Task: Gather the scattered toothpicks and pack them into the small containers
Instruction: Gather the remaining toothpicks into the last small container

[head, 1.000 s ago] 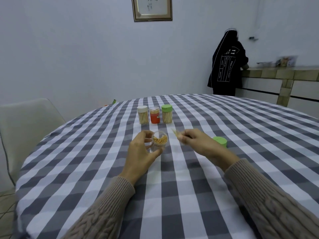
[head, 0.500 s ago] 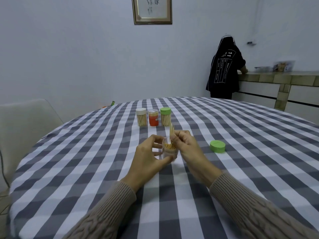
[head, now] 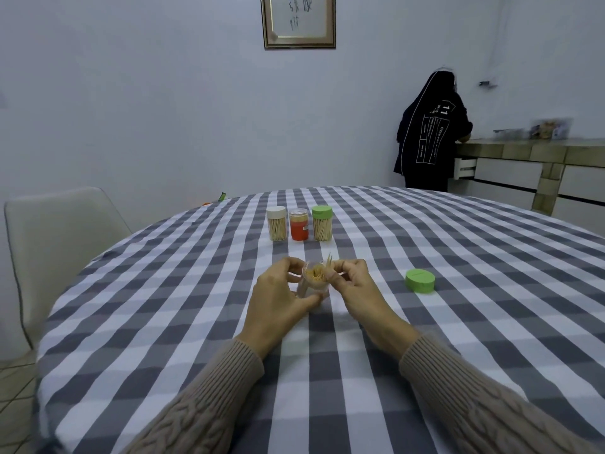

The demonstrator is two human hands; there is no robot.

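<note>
Moved since half a second ago: both hands stay at the open jar, but the pinched toothpicks (head: 329,259) now sit lower, with only their tips showing above the fingers, where they stood taller before.
Left hand: left hand (head: 278,296) grips the clear jar (head: 315,280), fingers round its far side and thumb on the near side; I judge this steadies the jar and tips its mouth a little toward the person so the picks can be fed in.
Right hand: right hand (head: 352,283) pinches a few toothpicks between thumb and fingertips, right at the jar's right rim.
Toothpick axis: long axis near upright, leaning slightly left, points up; the lower ends probably already sit inside the jar, though the fingers hide them.
Jar contents: a packed bundle of pick ends fills the mouth, so it looks nearly full.
Jar place: held just above the checked tablecloth (head: 458,322), around the table's middle, nearer the person than the far edge.
Green lid (head: 420,281): lies flat to the right of the hands, well apart from them, likely kept off until filling ends.
Finished jars: white-capped jar (head: 276,223), orange jar (head: 298,224) and green-capped jar (head: 322,223) stand upright in a row toward the far edge, just beside each other, out of the way.
</note>
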